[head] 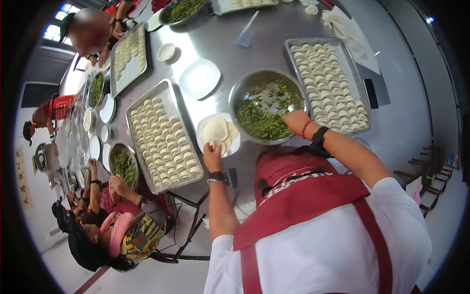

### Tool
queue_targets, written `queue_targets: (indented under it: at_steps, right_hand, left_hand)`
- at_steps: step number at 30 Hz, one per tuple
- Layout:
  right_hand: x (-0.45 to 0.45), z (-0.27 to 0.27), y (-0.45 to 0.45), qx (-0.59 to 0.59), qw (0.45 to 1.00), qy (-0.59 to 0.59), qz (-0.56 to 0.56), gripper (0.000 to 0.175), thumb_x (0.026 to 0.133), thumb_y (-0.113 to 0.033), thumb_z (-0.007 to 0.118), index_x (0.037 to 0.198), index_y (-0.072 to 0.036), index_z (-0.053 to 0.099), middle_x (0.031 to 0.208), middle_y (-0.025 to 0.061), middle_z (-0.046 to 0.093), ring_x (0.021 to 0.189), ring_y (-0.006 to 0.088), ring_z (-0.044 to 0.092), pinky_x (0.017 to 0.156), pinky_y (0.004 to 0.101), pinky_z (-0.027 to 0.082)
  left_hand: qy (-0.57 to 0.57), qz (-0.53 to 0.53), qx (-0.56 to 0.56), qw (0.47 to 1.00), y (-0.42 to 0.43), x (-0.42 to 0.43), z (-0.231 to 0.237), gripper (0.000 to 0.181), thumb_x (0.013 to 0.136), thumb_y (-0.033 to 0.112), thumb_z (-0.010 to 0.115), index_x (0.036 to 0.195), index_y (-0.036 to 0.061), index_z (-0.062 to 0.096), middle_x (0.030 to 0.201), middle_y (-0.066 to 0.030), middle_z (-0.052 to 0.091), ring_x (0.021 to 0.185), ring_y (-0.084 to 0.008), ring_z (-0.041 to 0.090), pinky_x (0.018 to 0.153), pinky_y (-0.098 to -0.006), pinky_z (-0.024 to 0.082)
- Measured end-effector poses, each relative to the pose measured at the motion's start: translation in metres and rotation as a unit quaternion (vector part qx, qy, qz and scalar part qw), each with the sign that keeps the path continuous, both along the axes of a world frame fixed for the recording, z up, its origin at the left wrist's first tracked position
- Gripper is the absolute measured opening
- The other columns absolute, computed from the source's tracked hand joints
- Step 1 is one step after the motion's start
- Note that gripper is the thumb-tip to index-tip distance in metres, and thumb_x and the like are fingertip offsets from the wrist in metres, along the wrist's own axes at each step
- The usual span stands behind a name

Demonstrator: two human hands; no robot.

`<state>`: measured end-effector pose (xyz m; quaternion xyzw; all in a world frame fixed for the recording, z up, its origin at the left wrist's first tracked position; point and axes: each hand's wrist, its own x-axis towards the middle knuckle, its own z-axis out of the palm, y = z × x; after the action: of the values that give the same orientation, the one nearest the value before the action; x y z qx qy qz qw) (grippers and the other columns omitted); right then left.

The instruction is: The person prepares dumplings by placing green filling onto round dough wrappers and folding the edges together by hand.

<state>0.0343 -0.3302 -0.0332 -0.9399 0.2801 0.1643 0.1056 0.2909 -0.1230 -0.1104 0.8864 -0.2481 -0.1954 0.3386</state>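
My left hand point(212, 157) pinches the near edge of a round dough wrapper point(219, 145) at a white plate point(235, 147) that bears several more wrappers. My right hand point(296, 121) is closed at the right rim of a large steel bowl point(235, 84); its fingertips are over chopped green filling point(264, 126), and whatever they hold is hidden. Right of the bowl, a metal tray point(290, 44) carries rows of folded dumplings point(330, 88). Another metal tray of dumplings point(161, 143) lies to the left of the plate of wrappers.
An empty white plate point(200, 79) and a small bowl of white powder point(166, 52) stand farther back. A phone point(371, 93) lies beside the right tray. Co-workers sit at the left, one with hands point(121, 187) near another filling bowl point(136, 152). A folding chair frame point(194, 205) stands below the table.
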Motion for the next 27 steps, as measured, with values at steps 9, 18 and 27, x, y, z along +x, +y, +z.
queue_targets:
  at_steps: [9, 18, 27]
  right_hand:
    - [0.007, 0.008, -0.008, -0.004, 0.997, 0.069, -0.045, 0.019, 0.071, -0.005, 0.047, 0.086, -0.01, 0.058, 0.073, 0.0126, 0.059, 0.074, 0.0283, 0.058, 0.062, 0.0386, 0.047]
    - [0.033, -0.006, -0.04, 0.006, 0.98, -0.1, -0.171, 0.022, 0.072, -0.006, 0.044, 0.088, -0.01, 0.058, 0.079, 0.0139, 0.059, 0.076, 0.0306, 0.057, 0.065, 0.0399, 0.044]
    - [0.045, -0.05, -0.025, 0.118, 0.984, -0.099, -0.089, 0.033, 0.07, -0.004, 0.045, 0.098, -0.016, 0.058, 0.082, 0.0133, 0.059, 0.075, 0.0306, 0.056, 0.066, 0.0392, 0.045]
  left_hand:
    - [-0.029, -0.009, 0.126, 0.992, -0.016, 0.009, 0.02, 0.022, 0.068, 0.023, 0.057, 0.077, 0.0035, 0.058, 0.079, -0.0147, 0.058, 0.074, -0.0305, 0.055, 0.064, -0.0367, 0.042]
    - [0.253, -0.034, -0.223, 0.941, -0.013, 0.01, 0.054, 0.009, 0.074, 0.009, 0.047, 0.076, 0.0003, 0.05, 0.096, -0.0108, 0.057, 0.087, -0.0169, 0.053, 0.077, -0.0279, 0.041]
    - [0.574, 0.093, -0.407, 0.704, -0.028, -0.014, 0.097, 0.03, 0.078, 0.012, 0.05, 0.106, 0.0024, 0.045, 0.101, -0.0096, 0.052, 0.097, -0.0212, 0.05, 0.086, -0.0355, 0.039]
